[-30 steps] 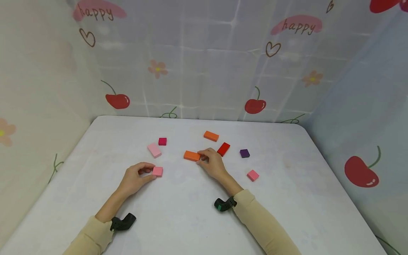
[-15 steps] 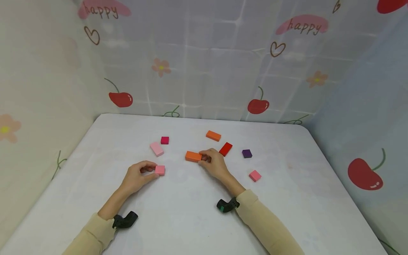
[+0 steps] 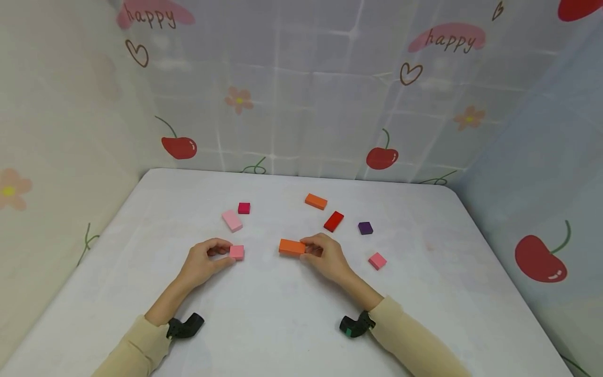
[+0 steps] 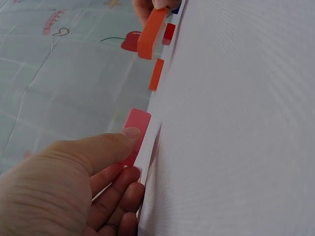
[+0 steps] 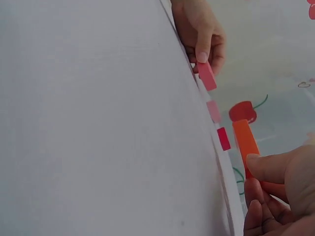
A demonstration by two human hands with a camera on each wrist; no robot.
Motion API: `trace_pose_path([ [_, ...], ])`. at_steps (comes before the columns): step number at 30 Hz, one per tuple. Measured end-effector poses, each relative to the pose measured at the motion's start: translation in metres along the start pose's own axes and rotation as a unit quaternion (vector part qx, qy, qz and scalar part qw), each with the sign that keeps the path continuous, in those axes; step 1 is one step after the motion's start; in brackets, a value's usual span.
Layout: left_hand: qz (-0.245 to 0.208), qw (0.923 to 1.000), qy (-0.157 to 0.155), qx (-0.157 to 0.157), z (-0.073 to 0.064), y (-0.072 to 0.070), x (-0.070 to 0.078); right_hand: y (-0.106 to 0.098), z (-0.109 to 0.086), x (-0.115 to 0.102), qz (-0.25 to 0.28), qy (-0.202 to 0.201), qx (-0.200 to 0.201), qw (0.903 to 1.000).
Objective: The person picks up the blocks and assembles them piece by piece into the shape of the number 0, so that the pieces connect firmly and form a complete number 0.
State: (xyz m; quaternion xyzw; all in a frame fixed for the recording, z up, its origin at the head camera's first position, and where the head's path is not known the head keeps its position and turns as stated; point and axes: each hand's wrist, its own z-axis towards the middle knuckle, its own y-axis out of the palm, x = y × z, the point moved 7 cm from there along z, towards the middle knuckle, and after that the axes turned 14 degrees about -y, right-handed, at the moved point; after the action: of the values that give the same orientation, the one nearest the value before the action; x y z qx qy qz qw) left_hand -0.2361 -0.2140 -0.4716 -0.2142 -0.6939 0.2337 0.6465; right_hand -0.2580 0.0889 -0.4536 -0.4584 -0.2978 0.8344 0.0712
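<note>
My left hand (image 3: 203, 261) pinches a pink block (image 3: 237, 252) between thumb and fingers, left of the table's middle; the left wrist view shows the thumb on the face of this pink block (image 4: 138, 123). Across from it, my right hand (image 3: 328, 256) holds an orange block (image 3: 291, 247) by its right end. In the right wrist view the thumb presses on the orange block (image 5: 245, 142), which sticks out beyond the fingertips. The two held blocks face each other with a gap between them.
Behind the hands lie a light pink block (image 3: 232, 221), a magenta block (image 3: 244, 208), another orange block (image 3: 316, 201) and a red block (image 3: 333, 221). A purple block (image 3: 365, 228) and a coral pink block (image 3: 377, 261) are to the right. Patterned curtains surround the white table (image 3: 282, 324).
My right hand has drawn the orange block back toward me and slightly right, away from the red block. My left hand keeps its grip on the pink block in nearly the same spot.
</note>
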Motion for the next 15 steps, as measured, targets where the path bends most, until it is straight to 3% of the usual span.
trace_pose_path([
  [15, -0.009, 0.9999, 0.004, -0.004, -0.001, -0.001, 0.001, -0.011, -0.052, -0.031, 0.004, -0.05, -0.042, 0.9979],
])
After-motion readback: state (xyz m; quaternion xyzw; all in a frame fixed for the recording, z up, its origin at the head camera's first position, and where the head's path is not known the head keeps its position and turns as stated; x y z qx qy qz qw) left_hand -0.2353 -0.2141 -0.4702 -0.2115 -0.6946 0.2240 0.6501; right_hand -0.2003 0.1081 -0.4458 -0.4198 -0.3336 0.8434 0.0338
